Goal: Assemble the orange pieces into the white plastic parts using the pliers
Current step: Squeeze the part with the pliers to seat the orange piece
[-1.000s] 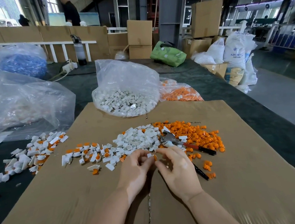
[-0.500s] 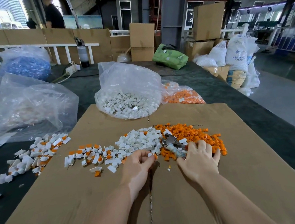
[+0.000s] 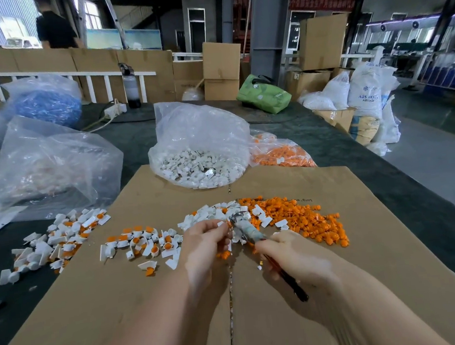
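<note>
My right hand grips the pliers by their dark handles, jaws pointing up-left toward my left hand. My left hand pinches a small white plastic part with an orange piece at its fingertips, right at the plier jaws. Loose orange pieces lie in a pile to the right on the cardboard sheet. Loose white parts sit just beyond my hands. Joined white-and-orange parts spread to the left.
A clear bag of white parts and a bag of orange pieces stand behind the cardboard. More joined parts lie on the dark table at left, near large plastic bags. Boxes and sacks stand beyond.
My right hand left my left hand, reached onto the orange pile, picked up the pliers and brought their jaws to the part held in my left hand.
</note>
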